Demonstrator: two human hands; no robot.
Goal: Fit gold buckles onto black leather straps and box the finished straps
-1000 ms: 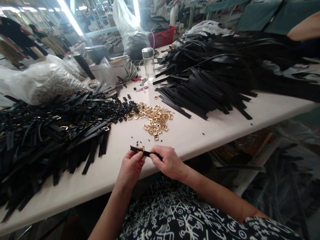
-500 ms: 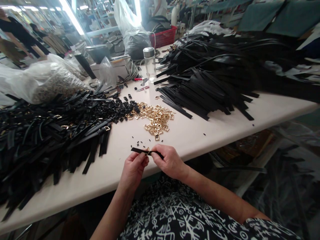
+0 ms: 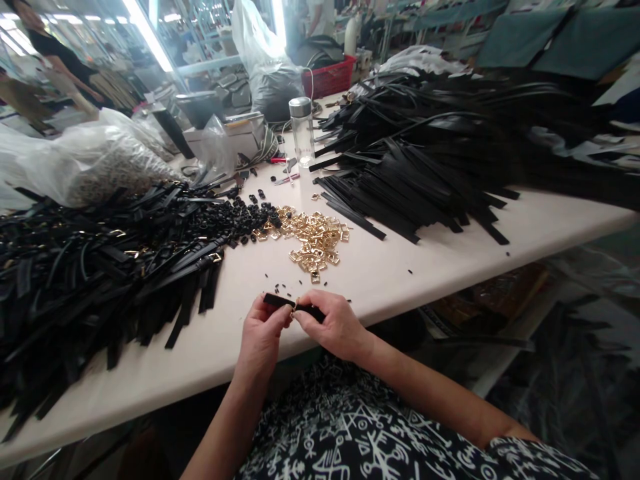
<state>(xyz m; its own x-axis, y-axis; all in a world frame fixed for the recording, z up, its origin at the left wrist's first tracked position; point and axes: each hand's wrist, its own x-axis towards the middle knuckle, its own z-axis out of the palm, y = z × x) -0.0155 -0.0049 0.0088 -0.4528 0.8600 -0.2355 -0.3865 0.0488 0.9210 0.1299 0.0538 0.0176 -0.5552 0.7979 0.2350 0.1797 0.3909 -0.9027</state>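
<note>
Over the table's near edge, my left hand (image 3: 264, 325) and my right hand (image 3: 336, 323) pinch one short black strap (image 3: 277, 301) between them. A gold buckle (image 3: 297, 303) sits on the strap where the fingertips meet, mostly covered by them. The left fingers grip the strap's flat end and the right fingers close round its other side. Just beyond the hands lies a heap of gold buckles (image 3: 320, 233), with several tiny black bits (image 3: 283, 287) scattered in front. Small black loops (image 3: 250, 217) are piled against the heap's left side.
Buckled black straps (image 3: 165, 267) cover the table's left side. Plain black straps (image 3: 400, 187) lie in a large pile at right. Behind stand a glass bottle (image 3: 302, 133), a red basket (image 3: 330, 77) and a plastic bag (image 3: 95, 160). A person (image 3: 55, 57) stands at far left.
My hands have drawn closer together on the strap, and the fingertips now cover more of the buckle. At far left, the person has shifted to the right in view.
</note>
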